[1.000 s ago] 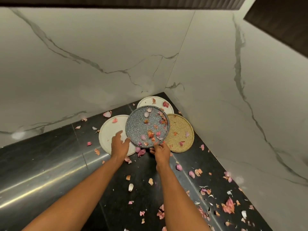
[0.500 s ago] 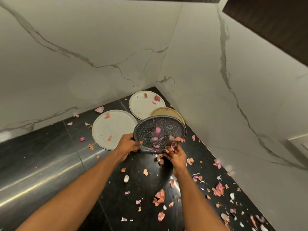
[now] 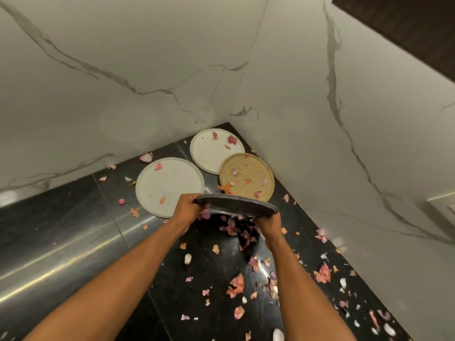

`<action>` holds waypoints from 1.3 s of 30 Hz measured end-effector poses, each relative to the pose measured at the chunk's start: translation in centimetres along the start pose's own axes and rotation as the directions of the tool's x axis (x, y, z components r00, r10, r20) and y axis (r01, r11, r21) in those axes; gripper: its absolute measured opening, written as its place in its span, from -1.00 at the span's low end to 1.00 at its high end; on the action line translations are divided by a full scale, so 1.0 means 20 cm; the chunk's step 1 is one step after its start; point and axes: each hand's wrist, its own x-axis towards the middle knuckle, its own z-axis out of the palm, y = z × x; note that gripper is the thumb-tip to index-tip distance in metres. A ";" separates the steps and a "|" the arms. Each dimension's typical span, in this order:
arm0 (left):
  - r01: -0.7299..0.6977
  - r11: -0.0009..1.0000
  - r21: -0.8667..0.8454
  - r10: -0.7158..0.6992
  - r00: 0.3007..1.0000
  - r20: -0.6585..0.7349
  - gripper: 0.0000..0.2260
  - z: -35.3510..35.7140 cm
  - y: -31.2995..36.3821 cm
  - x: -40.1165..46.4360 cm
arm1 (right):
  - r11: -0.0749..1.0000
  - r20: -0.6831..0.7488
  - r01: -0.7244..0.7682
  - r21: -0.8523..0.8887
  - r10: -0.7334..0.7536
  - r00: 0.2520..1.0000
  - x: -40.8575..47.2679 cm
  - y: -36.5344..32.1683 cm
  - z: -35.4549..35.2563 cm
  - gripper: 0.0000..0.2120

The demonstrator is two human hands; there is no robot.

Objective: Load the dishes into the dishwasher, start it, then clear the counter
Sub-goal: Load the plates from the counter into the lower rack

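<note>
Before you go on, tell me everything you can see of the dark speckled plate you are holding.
The dark grey speckled round plate is off the black counter, held by both hands: the left hand grips its left rim, the right hand its near right edge. It is tipped so steeply that only the rim and a thin sliver show; its face is hidden. Onion peels lie heaped right below it. It looks like matte stoneware.

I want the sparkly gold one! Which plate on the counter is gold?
The gold plate lies nearest the right wall, just beyond the dark plate being tipped. The two other plates lying flat are white.
</note>
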 end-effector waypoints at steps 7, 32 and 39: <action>0.070 0.994 -0.083 -0.068 0.997 0.018 -0.74 0.08 0.03 -0.04 | 0.999 0.040 -0.040 -0.001 0.040 0.998 -0.18 -0.02 -0.12 -0.78; -0.057 0.933 0.356 -0.096 0.912 0.398 -0.78 1.08 -0.42 -1.59 | 0.903 -0.473 -0.115 0.415 0.322 0.820 -2.09 1.05 -1.00 -0.74; -0.096 0.870 0.484 -0.189 0.841 0.507 -0.53 1.24 -0.75 -2.01 | 0.866 -0.564 -0.120 0.485 0.414 0.714 -2.77 1.31 -0.96 -0.83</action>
